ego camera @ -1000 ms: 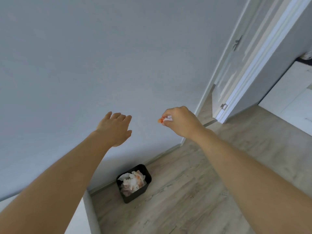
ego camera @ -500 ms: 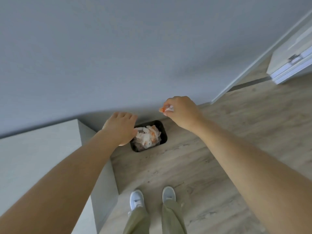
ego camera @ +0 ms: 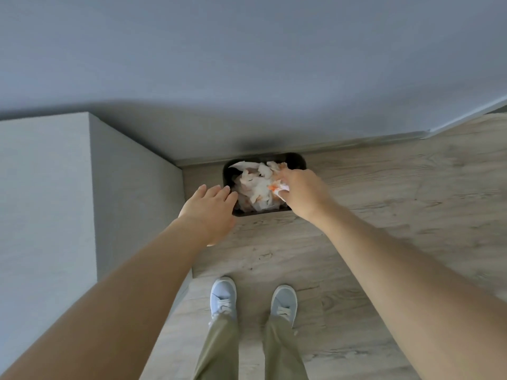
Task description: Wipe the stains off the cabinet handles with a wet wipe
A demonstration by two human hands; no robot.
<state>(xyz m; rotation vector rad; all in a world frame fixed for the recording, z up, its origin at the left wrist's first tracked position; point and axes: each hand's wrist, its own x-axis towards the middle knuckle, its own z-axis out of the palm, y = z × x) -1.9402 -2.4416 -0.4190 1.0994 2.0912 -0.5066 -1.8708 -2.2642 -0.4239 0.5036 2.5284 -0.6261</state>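
Wiping looks finished: right hand (ego camera: 300, 194) pinches an orange-stained wipe (ego camera: 277, 188) over the full bin (ego camera: 297, 160), left hand (ego camera: 210, 208) open beside it; only dropping remains.

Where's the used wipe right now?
In the head view, the used wipe is pinched in the right hand, held over the right side of the black bin by the wall.

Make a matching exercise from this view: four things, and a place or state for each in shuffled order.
Things:
1. left hand
2. stained wipe
3. black bin
4. sneakers

States:
A. stands against the wall, filled with crumpled wipes
B. on the wood floor, below the bin
C. open, holding nothing
D. pinched in the right hand over the bin

Pairs: 1-C, 2-D, 3-A, 4-B
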